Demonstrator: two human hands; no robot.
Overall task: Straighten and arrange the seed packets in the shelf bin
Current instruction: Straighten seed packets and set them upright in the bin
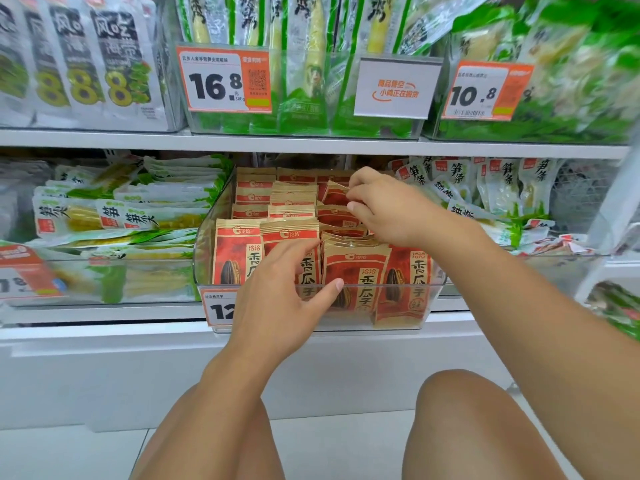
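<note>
White shop shelving fills the frame, two tiers visible. Centre of frame, lower tier: clear plastic shelf bin holding rows of red-and-tan paper sunflower seed packets, mostly upright, front row facing the camera; packets at centre-right of the bin lean and sit unevenly.

Left hand, lower centre: fingers loosely spread, fingertips on the top edges of the front-row packets, thumb extended across the bin's front wall. It covers part of an orange-and-white price tag clipped to the bin front.

Right hand, centre-right: reaches over the bin toward the back rows, fingertips pinching the upper corner of one tilted red seed packet.

Left of frame, lower tier: green-and-white bamboo shoot pouches lying in flat stacks. Right of bin: similar white pouches with red labels. Upper tier: green vacuum packs behind a 16.8 price tag and a 10.8 price tag. Bare knees at bottom of frame
</note>
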